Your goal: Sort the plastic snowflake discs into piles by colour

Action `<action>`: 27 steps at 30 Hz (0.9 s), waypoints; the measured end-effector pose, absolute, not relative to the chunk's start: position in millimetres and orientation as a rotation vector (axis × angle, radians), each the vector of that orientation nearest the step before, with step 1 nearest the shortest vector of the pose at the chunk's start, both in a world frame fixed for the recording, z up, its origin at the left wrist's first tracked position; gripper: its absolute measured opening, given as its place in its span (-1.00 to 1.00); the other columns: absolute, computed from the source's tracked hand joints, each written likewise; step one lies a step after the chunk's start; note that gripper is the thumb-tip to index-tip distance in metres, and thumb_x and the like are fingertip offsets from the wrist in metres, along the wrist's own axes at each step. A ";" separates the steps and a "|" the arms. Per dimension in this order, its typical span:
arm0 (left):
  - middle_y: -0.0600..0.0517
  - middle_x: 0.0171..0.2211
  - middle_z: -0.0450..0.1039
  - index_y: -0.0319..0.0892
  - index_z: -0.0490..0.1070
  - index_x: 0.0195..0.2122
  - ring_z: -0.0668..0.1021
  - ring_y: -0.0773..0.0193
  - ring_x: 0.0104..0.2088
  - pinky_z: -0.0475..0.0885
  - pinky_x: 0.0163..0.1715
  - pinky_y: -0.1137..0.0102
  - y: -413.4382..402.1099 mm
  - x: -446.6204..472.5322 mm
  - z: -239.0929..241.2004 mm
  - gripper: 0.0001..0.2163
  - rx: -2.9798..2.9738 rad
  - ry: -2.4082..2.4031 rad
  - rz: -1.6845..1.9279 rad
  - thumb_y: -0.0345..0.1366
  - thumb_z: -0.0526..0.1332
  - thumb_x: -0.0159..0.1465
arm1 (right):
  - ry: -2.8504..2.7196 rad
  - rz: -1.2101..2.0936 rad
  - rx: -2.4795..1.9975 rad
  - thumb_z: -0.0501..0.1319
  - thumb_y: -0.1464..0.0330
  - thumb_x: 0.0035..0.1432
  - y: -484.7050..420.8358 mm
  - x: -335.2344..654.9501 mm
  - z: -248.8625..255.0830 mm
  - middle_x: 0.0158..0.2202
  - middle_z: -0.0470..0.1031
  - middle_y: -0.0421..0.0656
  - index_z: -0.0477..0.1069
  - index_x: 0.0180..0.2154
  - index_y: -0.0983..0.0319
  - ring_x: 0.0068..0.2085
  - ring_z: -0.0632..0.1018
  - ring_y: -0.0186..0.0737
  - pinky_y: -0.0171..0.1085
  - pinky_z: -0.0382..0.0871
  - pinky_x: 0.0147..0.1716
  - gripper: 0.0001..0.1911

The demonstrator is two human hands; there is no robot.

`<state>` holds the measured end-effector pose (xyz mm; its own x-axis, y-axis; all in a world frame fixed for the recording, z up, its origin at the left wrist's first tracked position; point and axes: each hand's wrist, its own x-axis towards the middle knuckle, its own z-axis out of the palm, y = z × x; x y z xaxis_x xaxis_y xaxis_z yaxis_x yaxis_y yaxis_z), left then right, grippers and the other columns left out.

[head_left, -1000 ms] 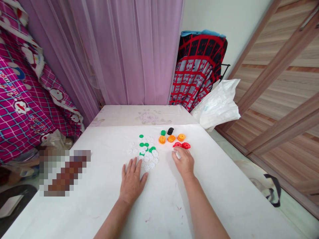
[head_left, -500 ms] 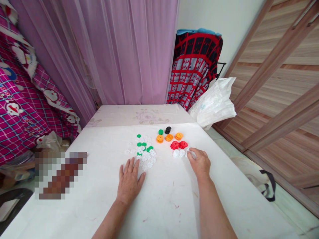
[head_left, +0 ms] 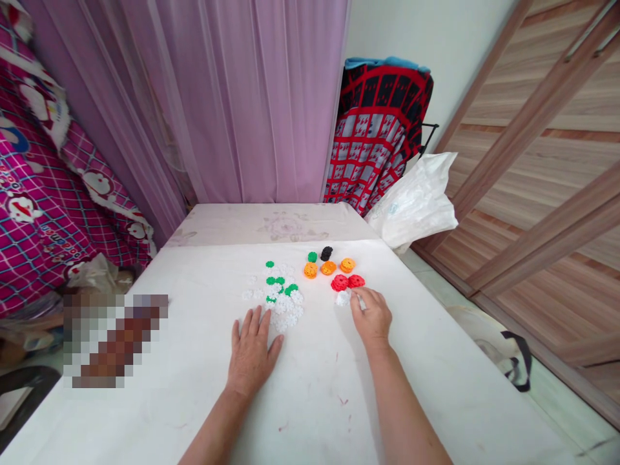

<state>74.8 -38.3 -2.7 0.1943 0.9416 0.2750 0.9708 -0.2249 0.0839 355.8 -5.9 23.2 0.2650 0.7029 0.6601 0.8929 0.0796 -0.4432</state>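
My left hand (head_left: 250, 352) lies flat on the white table with its fingers spread. Just beyond its fingertips is a loose heap of white snowflake-shaped plastic discs (head_left: 285, 316), with several green discs (head_left: 276, 281) scattered among them. My right hand (head_left: 372, 318) is closed in a pinch over a row of white discs; its fingers partly hide the disc they grip. To the left of those fingers a small white stack (head_left: 343, 298) stays visible. Right behind it sit red stacks (head_left: 340, 282).
Orange stacks (head_left: 328, 267), a green stack (head_left: 312, 257) and a black stack (head_left: 327, 253) stand farther back. A white plastic bag (head_left: 416, 203) is at the table's right rear edge. Purple curtains (head_left: 252, 103) hang behind; wooden wardrobe doors (head_left: 542, 168) are at the right.
My right hand has shifted left along the row of white discs and now covers more of it. My left hand has stayed in place.
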 end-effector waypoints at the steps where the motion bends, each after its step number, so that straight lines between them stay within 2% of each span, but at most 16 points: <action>1: -0.17 0.30 0.17 -0.20 0.19 0.27 0.21 -0.04 0.30 0.07 0.24 -0.06 -38.3 74.9 -2.9 -0.46 -2.342 -1.883 -0.412 -0.05 -0.03 0.33 | -1.555 -0.221 -1.631 0.04 0.31 0.22 -5.0 342.0 23.0 -0.24 0.57 -0.09 0.53 -0.29 0.18 -0.19 0.50 -0.18 -0.25 0.33 -0.10 -0.72; 7: -0.17 0.31 0.14 -0.22 0.20 0.26 0.19 -0.05 0.31 0.07 0.24 -0.08 -39.2 75.7 0.1 -0.46 -2.363 -1.893 -0.379 -0.04 -0.03 0.33 | -1.831 0.086 -1.560 0.12 0.41 0.16 10.2 275.0 15.0 -0.17 0.57 -0.18 0.49 -0.27 0.15 -0.13 0.52 -0.26 -0.32 0.32 -0.09 -0.82; 12: -0.15 0.31 0.13 -0.21 0.20 0.26 0.19 -0.04 0.31 0.07 0.24 -0.07 -39.5 76.6 3.5 -0.46 -2.374 -1.913 -0.354 -0.04 -0.03 0.33 | -1.786 0.202 -1.794 0.21 0.35 0.11 27.4 256.9 18.5 -0.17 0.55 -0.19 0.46 -0.22 0.14 -0.16 0.51 -0.23 -0.31 0.32 -0.20 -0.85; 18: -0.15 0.31 0.13 -0.21 0.19 0.26 0.19 -0.04 0.31 0.07 0.24 -0.08 -39.6 77.3 6.0 -0.46 -2.375 -1.924 -0.331 -0.05 -0.02 0.33 | -1.815 0.211 -1.933 0.25 0.33 0.08 37.5 246.0 23.9 -0.22 0.56 -0.16 0.48 -0.24 0.16 -0.12 0.48 -0.16 -0.29 0.29 -0.23 -0.84; 27: -0.14 0.31 0.13 -0.21 0.21 0.25 0.20 -0.03 0.30 0.09 0.24 -0.06 -40.4 77.1 5.2 -0.47 -2.352 -1.899 -0.321 -0.06 -0.02 0.33 | -1.779 0.069 -1.803 0.22 0.32 0.09 31.5 255.9 22.4 -0.27 0.57 -0.17 0.50 -0.26 0.15 -0.18 0.48 -0.19 -0.30 0.28 -0.23 -0.85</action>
<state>77.1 -40.4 5.2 0.1996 0.9534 0.2263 0.9748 -0.2166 0.0528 255.9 31.5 22.4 0.1010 0.9251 0.3661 0.8942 0.0769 -0.4411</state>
